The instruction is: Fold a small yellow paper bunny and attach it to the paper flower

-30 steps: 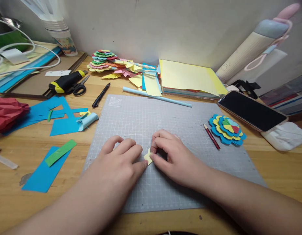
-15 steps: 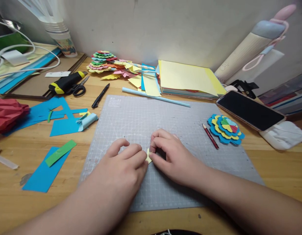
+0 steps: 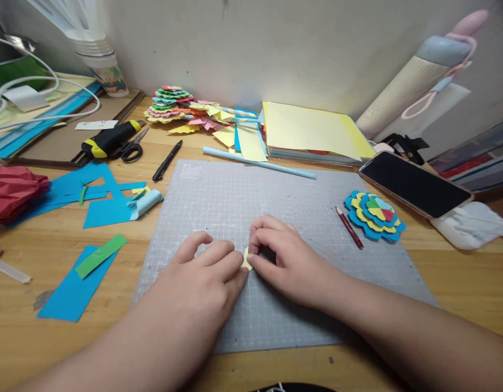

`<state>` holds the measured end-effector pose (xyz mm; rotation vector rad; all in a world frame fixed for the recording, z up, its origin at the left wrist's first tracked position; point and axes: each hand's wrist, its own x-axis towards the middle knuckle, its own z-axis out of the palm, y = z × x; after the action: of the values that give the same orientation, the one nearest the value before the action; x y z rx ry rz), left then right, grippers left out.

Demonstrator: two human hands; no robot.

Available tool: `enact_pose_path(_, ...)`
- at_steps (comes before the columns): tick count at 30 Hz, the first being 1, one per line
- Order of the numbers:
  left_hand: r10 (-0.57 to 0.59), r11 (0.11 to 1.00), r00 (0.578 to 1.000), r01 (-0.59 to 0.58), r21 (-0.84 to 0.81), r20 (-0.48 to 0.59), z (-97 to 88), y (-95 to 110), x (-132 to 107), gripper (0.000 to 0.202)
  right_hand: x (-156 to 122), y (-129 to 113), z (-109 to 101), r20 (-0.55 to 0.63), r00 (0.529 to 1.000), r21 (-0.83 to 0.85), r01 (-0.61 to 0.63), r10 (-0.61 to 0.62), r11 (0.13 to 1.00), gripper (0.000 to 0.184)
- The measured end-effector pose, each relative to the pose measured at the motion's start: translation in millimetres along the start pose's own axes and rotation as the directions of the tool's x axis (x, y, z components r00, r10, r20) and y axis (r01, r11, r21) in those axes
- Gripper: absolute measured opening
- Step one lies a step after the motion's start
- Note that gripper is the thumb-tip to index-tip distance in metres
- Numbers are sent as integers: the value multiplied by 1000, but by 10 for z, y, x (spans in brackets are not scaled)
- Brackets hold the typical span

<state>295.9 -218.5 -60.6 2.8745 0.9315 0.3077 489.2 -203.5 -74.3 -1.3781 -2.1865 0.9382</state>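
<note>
Between my hands, low over the grey cutting mat [image 3: 219, 196], a small piece of pale yellow paper [image 3: 247, 260] shows only in part. My right hand [image 3: 282, 256] pinches its right edge between thumb and forefinger. My left hand [image 3: 213, 272] is closed with curled fingers at the paper's left side; its fingertips and most of the paper are hidden. Right of the hands, a layered paper flower [image 3: 374, 215] in blue, yellow, green and red lies on the mat beside a short dark red pencil [image 3: 349, 227].
Along the mat's back edge lies a light blue paper tube [image 3: 257, 163]. Behind it sits a stack of yellow paper [image 3: 312, 130]. A phone [image 3: 417, 184] rests at right. Blue paper scraps [image 3: 78, 283], scissors [image 3: 133, 148] and a black pen [image 3: 167, 160] lie at left.
Both hands hold nearly the same pose around the yellow paper. The whole view has shifted very slightly; nothing else has visibly moved.
</note>
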Motion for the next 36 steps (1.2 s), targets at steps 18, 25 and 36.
enact_pose_path(18,-162,985,963,172,-30,214,-75,10,12,16,-134,172,-196,178,847,-209,529,-500,822,27)
enact_pose_path(25,-160,983,956,176,-46,245,-81,30,23,20,-94,90,-178,194,952,-417,299,-238,858,38)
enact_pose_path(36,-182,975,938,211,-70,295,-74,10,33,23,-119,190,-195,179,903,-241,424,-389,873,32)
